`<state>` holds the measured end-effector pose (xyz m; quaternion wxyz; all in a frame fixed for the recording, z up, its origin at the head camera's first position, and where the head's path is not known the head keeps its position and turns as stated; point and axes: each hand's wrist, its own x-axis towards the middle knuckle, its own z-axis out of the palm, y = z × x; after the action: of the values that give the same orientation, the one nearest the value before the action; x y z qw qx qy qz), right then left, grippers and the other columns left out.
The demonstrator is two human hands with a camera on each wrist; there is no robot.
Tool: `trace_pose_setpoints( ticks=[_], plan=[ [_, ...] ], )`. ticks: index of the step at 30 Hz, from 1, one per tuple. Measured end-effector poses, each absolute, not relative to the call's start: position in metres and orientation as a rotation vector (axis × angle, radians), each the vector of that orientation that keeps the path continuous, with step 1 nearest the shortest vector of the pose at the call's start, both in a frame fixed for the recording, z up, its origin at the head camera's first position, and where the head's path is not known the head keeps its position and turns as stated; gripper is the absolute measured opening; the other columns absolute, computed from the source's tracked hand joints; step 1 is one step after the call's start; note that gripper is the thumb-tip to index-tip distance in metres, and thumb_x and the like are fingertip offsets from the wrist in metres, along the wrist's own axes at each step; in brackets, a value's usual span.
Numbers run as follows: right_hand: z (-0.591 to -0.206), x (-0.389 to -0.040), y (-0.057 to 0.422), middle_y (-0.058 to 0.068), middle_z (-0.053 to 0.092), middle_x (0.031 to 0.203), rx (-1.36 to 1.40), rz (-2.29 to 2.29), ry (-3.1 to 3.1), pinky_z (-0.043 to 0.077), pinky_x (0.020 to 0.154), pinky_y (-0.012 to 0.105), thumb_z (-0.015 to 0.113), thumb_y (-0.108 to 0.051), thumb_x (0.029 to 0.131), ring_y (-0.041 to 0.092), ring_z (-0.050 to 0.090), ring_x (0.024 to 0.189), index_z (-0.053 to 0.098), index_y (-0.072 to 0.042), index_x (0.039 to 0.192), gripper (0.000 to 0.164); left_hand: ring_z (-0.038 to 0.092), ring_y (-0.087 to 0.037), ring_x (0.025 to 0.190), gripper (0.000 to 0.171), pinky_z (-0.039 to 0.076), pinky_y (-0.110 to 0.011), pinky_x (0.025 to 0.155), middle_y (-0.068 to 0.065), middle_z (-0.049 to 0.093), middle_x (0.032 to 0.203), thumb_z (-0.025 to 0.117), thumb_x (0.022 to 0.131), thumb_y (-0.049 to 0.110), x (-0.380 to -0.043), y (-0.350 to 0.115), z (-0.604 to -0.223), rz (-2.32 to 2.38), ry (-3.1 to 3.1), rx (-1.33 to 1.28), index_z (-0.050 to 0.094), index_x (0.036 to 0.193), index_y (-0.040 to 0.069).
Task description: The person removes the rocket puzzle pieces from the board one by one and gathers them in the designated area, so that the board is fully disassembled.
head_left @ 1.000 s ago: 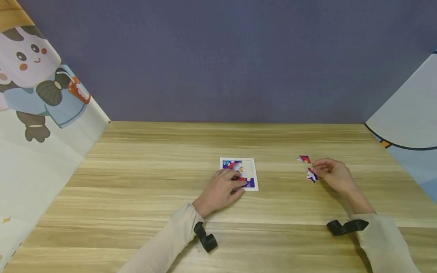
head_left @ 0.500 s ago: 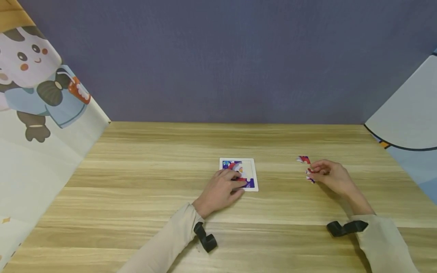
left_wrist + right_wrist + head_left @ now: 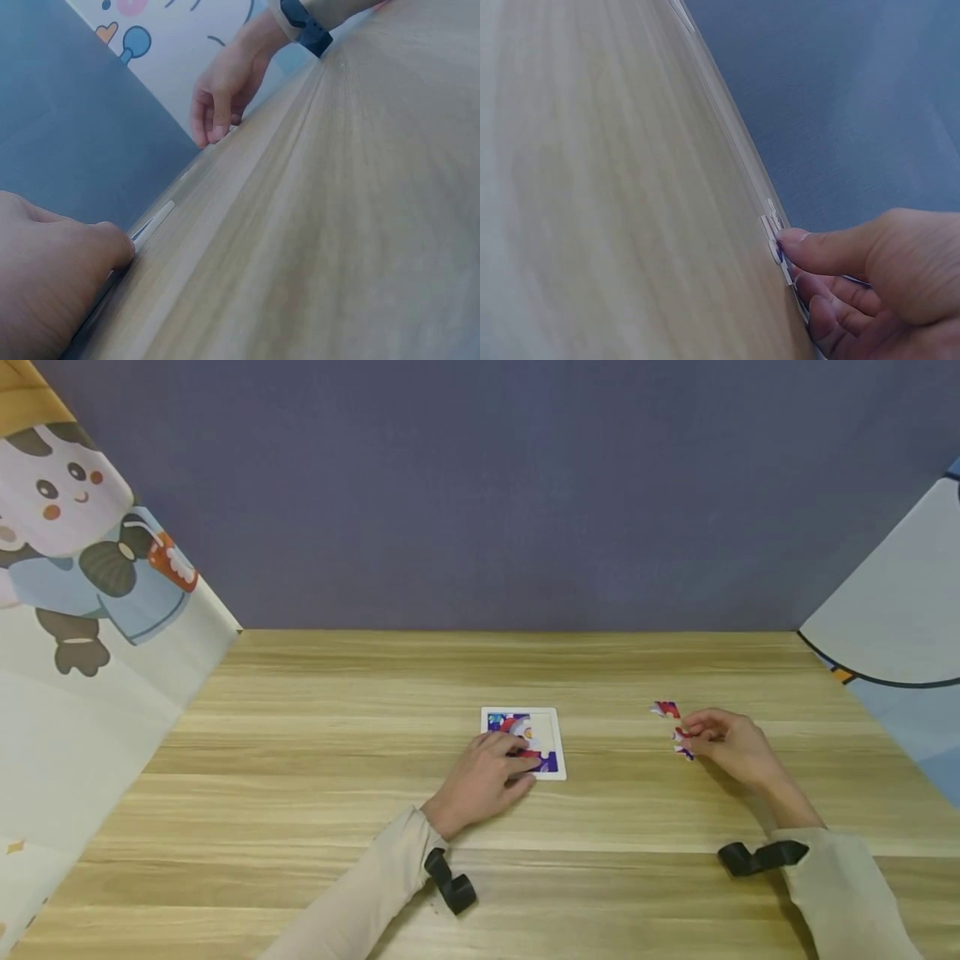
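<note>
A small white-framed jigsaw puzzle (image 3: 561, 760) lies on the table, partly filled with purple, red and white pieces, with a pale bare area at its upper right. My left hand (image 3: 487, 774) rests on it, fingers spread over its lower left and hiding that part. Off to the right, my right hand (image 3: 731, 745) pinches a red and white puzzle piece (image 3: 679, 736) between thumb and fingers, low over the table. Another loose puzzle piece (image 3: 666, 709) lies just beyond the fingertips. A further white and purple piece (image 3: 683, 752) shows beside the thumb, partly hidden.
The wooden table (image 3: 337, 727) ends at a dark blue-grey wall (image 3: 480, 493) at the back. A cartoon-printed panel (image 3: 75, 527) stands on the left and another printed panel (image 3: 900, 602) on the right. Black bands (image 3: 763, 858) sit on both wrists.
The right fingers have closed in over the loose pieces and taken hold of one, shifting it slightly. My left hand and the framed puzzle have stayed in place.
</note>
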<state>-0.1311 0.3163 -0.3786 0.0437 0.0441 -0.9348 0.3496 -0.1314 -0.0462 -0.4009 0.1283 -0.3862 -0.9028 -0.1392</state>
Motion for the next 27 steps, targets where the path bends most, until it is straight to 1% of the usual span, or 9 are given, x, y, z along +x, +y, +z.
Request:
trace_pose_setpoints(
  ticks=[6,11,16,20,23,27],
  plan=[
    [-0.377,-0.133,0.312,0.014,0.067,0.088,0.133,1.041,-2.873,0.045,0.058,0.017,0.070,-0.012,0.085,-0.008,0.051,0.069,0.063,0.006,0.107,0.029,0.056,-0.017,0.114,0.027,0.041,-0.039,0.105,-0.001,0.065,0.119,0.058,0.092,0.036,-0.132,-0.048,-0.403,-0.402,-2.616,-1.127,0.072,0.113,0.023],
    [-0.373,-0.136,0.304,0.017,0.066,0.094,0.153,1.020,-2.887,0.048,0.058,0.020,0.068,-0.016,0.087,-0.008,0.050,0.072,0.063,0.002,0.109,0.029,0.056,-0.016,0.114,0.027,0.040,-0.039,0.106,0.000,0.065,0.119,0.058,0.092,0.035,-0.132,-0.048,-0.402,-0.411,-2.621,-1.117,0.072,0.112,0.023],
    [-0.369,-0.138,0.295,0.017,0.065,0.093,0.171,1.052,-2.882,0.049,0.055,0.021,0.070,-0.014,0.086,-0.005,0.051,0.072,0.064,0.002,0.107,0.027,0.056,-0.016,0.115,0.027,0.040,-0.040,0.107,-0.001,0.065,0.121,0.058,0.093,0.036,-0.131,-0.047,-0.400,-0.416,-2.633,-1.127,0.071,0.113,0.023],
    [-0.369,-0.140,0.288,0.020,0.066,0.094,0.216,1.069,-2.856,0.049,0.053,0.022,0.070,-0.011,0.085,-0.005,0.052,0.071,0.064,0.004,0.106,0.027,0.056,-0.016,0.115,0.027,0.040,-0.040,0.107,-0.001,0.065,0.120,0.058,0.093,0.036,-0.130,-0.047,-0.400,-0.422,-2.632,-1.125,0.072,0.113,0.023],
    [-0.368,-0.141,0.281,0.022,0.067,0.096,0.253,1.072,-2.841,0.048,0.056,0.020,0.070,-0.009,0.084,-0.004,0.052,0.071,0.064,0.005,0.106,0.027,0.056,-0.016,0.114,0.028,0.040,-0.040,0.107,-0.001,0.065,0.120,0.058,0.093,0.036,-0.130,-0.047,-0.400,-0.423,-2.627,-1.125,0.071,0.113,0.022],
    [-0.366,-0.141,0.274,0.020,0.067,0.093,0.307,1.069,-2.847,0.048,0.061,0.020,0.069,-0.009,0.085,-0.002,0.054,0.072,0.064,0.005,0.107,0.027,0.056,-0.016,0.114,0.031,0.040,-0.040,0.106,0.000,0.065,0.119,0.059,0.092,0.036,-0.130,-0.046,-0.400,-0.409,-2.622,-1.121,0.070,0.116,0.019]
  ],
)
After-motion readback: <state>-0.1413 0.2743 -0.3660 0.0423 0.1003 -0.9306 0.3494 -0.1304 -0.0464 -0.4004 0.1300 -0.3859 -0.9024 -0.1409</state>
